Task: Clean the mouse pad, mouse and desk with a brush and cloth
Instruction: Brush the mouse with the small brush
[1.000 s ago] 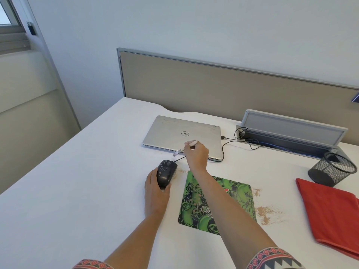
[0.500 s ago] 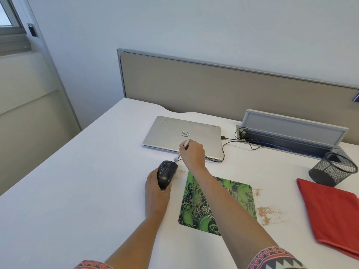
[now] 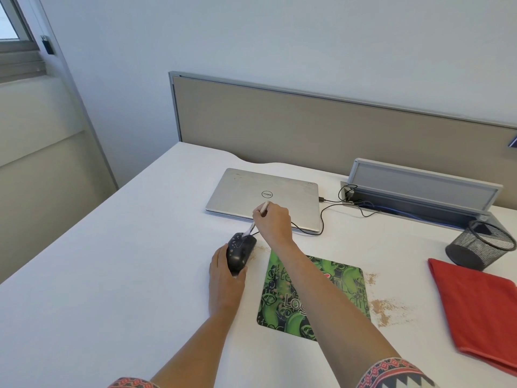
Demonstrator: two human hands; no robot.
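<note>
Gripping the mouse [image 3: 241, 249] at its near end, the left hand [image 3: 226, 275] curls round it. The right hand [image 3: 273, 224] pinches a brush [image 3: 251, 228], tip on the mouse's far edge. The desk [image 3: 112, 261] spreads wide to the left.

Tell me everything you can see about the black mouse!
The mouse is black and shiny, like plastic, with pale specks on top. It lies on the white desk, just left of the green mouse pad, not on it. The left hand grips its near end, and the brush in the right hand touches its far end. Brown crumbs lie beside it.
</note>
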